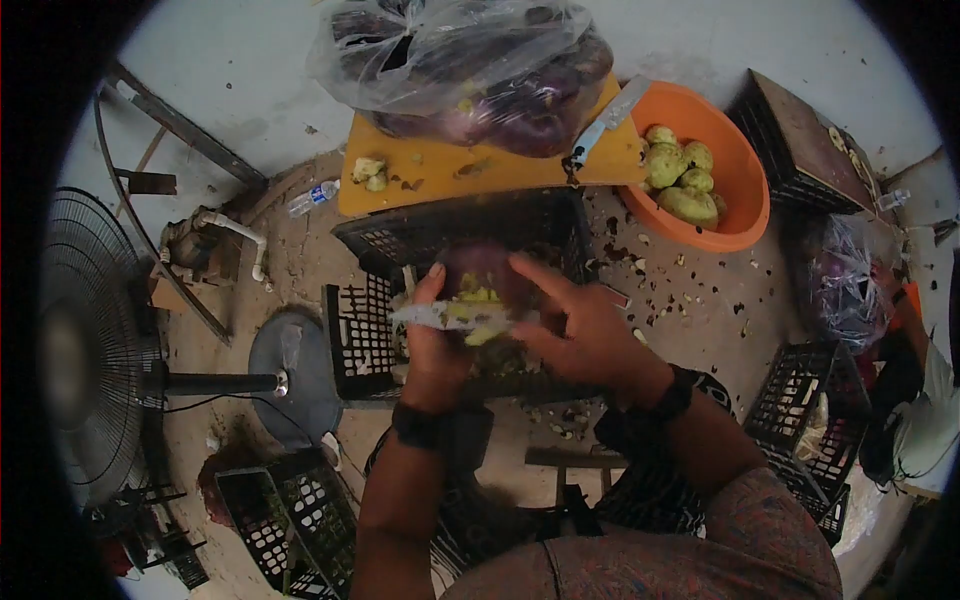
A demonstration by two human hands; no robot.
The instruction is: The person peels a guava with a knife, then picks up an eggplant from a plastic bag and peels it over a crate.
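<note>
Above a black plastic crate (358, 345), my left hand (437, 345) is closed on a round purple eggplant (478, 258), its thumb along the left side. Part of the skin is off, so pale yellow-green flesh shows on the near side. My right hand (590, 320) is closed on a knife (430, 316). The blade points left across the eggplant's near face and is smeared by motion; its handle is hidden in the fingers. Right-hand fingers also touch the eggplant's right side. Scraps lie inside the crate.
A yellow board (430, 172) bears a clear bag of eggplants (500, 90), a second knife (612, 122) and pale pieces (370, 172). Peeled eggplants fill part of an orange basin (738, 200). A fan (95, 350) stands left; more crates (800, 400) stand right.
</note>
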